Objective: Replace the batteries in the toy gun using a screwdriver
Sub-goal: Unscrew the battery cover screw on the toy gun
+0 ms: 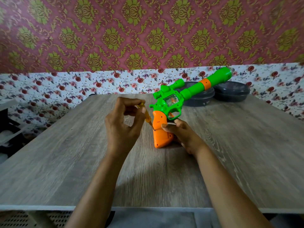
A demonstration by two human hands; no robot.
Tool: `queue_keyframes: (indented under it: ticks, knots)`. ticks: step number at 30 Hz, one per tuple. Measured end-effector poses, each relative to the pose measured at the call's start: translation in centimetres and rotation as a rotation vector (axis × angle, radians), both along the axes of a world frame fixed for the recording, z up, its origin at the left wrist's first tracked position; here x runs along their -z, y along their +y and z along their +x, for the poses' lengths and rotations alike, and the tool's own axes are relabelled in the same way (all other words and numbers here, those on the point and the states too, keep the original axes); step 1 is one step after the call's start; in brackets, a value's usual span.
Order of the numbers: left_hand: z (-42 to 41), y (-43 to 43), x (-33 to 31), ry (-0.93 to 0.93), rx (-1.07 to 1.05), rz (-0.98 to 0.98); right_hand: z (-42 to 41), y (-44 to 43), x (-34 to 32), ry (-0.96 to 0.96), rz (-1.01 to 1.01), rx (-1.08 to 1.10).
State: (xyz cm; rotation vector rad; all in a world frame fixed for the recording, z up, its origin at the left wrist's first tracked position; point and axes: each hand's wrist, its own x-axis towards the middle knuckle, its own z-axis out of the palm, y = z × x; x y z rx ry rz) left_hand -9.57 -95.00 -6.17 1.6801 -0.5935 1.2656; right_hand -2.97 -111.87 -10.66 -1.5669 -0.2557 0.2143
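on the table [65, 162], toy gun [189, 92] upright, right hand [183, 134] around its grip, left hand [122, 125] beside it around the screwdriver [148, 118]

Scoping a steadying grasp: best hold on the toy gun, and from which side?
I'd take the green barrel just below the orange ring, from the right or above. It is a round, bare stretch angled up off the table. The orange grip is taken: the right hand holds its right side and the screwdriver in the left hand touches its left edge.

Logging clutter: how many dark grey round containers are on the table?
2. One container sits partly hidden behind the green plastic toy gun; the other container is just right of it.
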Motion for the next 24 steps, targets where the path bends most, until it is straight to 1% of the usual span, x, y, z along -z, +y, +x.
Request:
queue_keyframes:
  ticks: [5,11,16,21,24]
  knots:
    - [0.14,0.05,0.01,0.012,-0.057,-0.048,-0.48,0.0,-0.05,-0.033,0.02,0.003]
    - [-0.01,-0.01,-0.15,0.014,-0.06,-0.067,-0.52,-0.06,-0.09,-0.042,0.021,-0.001]
    - [0.07,-0.02,-0.23,0.006,-0.081,0.0,-0.41,-0.04,-0.15,-0.037,0.022,-0.001]
    - [-0.17,-0.36,-0.12,0.005,-0.004,0.101,-0.09,-0.06,-0.07,-0.001,0.025,0.0]
    - [0.05,-0.26,0.02,0.0,-0.032,0.094,-0.14,-0.06,-0.09,0.003,0.016,0.0]
